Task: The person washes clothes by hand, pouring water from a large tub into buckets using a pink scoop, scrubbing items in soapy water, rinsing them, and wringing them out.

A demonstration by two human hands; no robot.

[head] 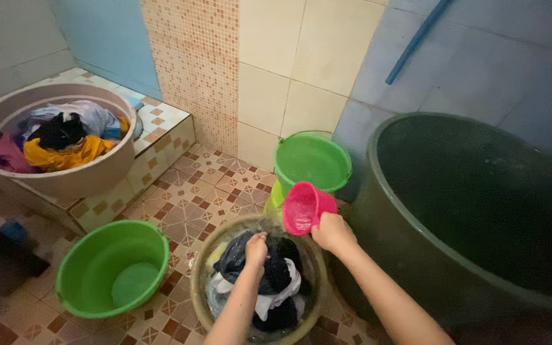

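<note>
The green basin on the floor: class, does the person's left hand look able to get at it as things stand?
Probably yes. The left hand is pressed on the clothes in the tub, holding nothing rigid, and the green basin sits just beside that tub on its left, with nothing standing between them.

Right hand (333, 231): gripping pink scoop (304, 207), tipped over near basin (202, 275).
Left hand (256, 249): pressing dark wet clothes (276, 275) inside.
Left: green bucket (75, 281).
Far: second green bucket (313, 161).
Right: big dark tub (378, 211).
</note>
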